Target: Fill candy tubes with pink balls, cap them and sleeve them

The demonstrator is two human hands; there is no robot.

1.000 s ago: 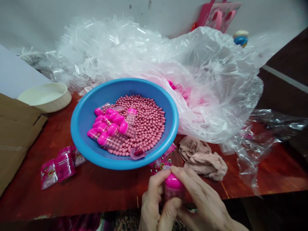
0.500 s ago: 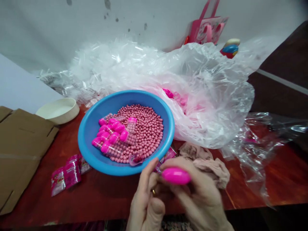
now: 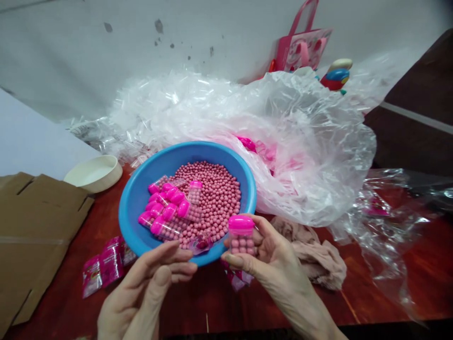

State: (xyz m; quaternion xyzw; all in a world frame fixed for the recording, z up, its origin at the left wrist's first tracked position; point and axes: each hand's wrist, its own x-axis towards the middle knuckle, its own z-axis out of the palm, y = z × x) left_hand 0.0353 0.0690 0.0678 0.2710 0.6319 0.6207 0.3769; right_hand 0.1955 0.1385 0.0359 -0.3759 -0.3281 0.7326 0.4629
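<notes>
Between the thumb and fingers of my right hand (image 3: 276,259) is a small clear bottle (image 3: 241,236) with a bright pink cap, held upright and filled with pink beads. My left hand (image 3: 152,283) holds nothing; its fingers are apart, near the front rim of a blue basin (image 3: 129,231). Loose pink beads (image 3: 221,198) cover the basin's floor. On their left side lies a heap of filled, pink-capped bottles (image 3: 170,210). A small clear scoop-like piece with beads (image 3: 201,244) sits by the front rim.
Pink packets (image 3: 104,264) lie left of the basin, beside a cardboard box (image 3: 38,241). A white dish (image 3: 94,174) stands behind them. Crumpled clear plastic bags (image 3: 311,156), some with pink caps, fill the back. A beige cloth (image 3: 318,259) lies at right.
My hands have moved apart. My left hand has shifted left and let go, while the right has raised the bottle to the basin's front rim, showing its beads.
</notes>
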